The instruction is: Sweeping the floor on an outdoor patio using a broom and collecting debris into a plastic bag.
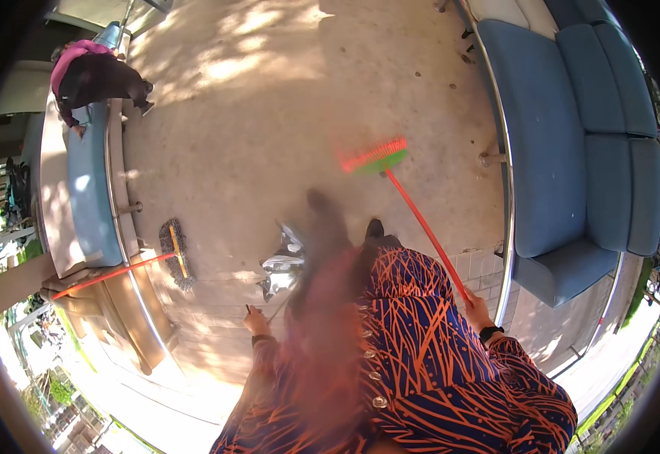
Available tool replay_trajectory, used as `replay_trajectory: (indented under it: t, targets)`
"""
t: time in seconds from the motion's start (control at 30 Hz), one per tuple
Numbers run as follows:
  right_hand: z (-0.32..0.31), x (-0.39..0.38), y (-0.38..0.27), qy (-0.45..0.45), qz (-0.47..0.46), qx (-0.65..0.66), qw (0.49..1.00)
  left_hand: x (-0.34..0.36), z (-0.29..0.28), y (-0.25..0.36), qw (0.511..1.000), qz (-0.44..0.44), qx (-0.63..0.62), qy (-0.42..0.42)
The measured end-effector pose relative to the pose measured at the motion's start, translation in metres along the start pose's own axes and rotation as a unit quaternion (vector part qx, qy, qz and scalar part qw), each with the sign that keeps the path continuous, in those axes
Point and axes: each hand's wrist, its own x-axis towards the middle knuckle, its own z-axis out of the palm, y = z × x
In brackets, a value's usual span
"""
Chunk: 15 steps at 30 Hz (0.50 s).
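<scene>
My right hand (pixel 478 310) is closed around the red stick of a broom (pixel 420 218), with a dark band on the wrist. The broom's green head (pixel 379 161) and red bristles lie out ahead on the floor, slightly blurred. Lower left, my left hand (pixel 256 321) is closed on a thin handle with a dark end. Just beyond it on the floor is a shiny silver-and-white object (pixel 283 262); I cannot tell its kind or whether the handle joins it. A dark reddish blur hides the middle of my body and part of the floor.
Blue padded seats (pixel 545 144) on a metal frame line the right side. Along the left runs a blue bench (pixel 91 189), with a person (pixel 91 76) leaning at its far end. A grey-headed mop (pixel 172 246) rests its orange stick against a brown seat (pixel 122 321).
</scene>
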Motion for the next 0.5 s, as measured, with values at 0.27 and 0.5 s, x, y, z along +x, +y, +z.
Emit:
replay_trajectory:
  t: [0.27,0.5]
  targets:
    - [-0.04,0.052,-0.106,-0.014,-0.119,-0.092,0.989,0.047,-0.012,-0.051,0.982,0.084,0.171,0.001]
    - [0.047,0.317,-0.298,-0.006,-0.396,-0.062,0.916,0.062,0.006,-0.041,0.921,0.235,0.312,0.005]
